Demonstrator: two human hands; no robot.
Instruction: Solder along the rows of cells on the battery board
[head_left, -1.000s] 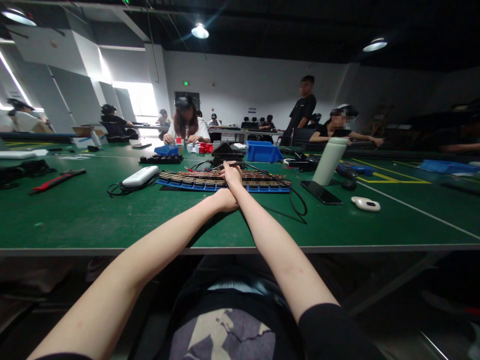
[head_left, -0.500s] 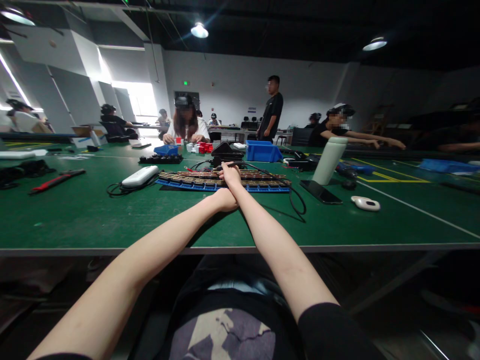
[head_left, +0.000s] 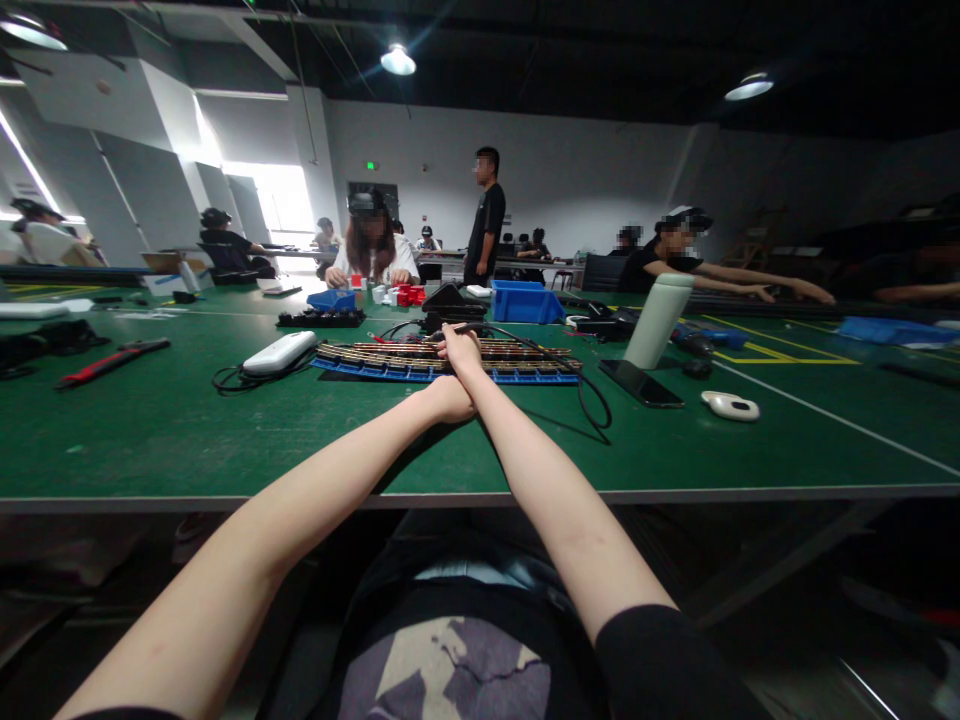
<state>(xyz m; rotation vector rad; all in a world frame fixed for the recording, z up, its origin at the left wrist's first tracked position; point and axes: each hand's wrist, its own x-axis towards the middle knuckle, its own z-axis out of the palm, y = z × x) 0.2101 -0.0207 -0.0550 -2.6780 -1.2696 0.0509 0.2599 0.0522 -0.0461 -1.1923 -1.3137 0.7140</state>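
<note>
Over a long blue-backed strip assembly (head_left: pixel 525 376) with gold-coloured metal rails, my right hand (head_left: pixel 460 350) has its fingers closed round a slim dark corded tool, whose exact kind I cannot make out. From there a black cable (head_left: pixel 592 415) runs right and loops down onto the table. My left hand (head_left: pixel 450 398) lies at the near edge of the strip, crossed under my right wrist. Its fingers are hidden behind that wrist.
On the green table (head_left: pixel 225 440) are a white power bank (head_left: pixel 280 353) with a cord, red-handled pliers (head_left: pixel 112 362), a blue bin (head_left: pixel 526 302), a pale green bottle (head_left: pixel 658 320), a phone (head_left: pixel 641 384) and a white oval device (head_left: pixel 730 405). A person (head_left: pixel 371 250) sits opposite.
Both my hands stay in the same place. The standing person in the background has moved left, and the person at the right has stretched their arms a little further right.
</note>
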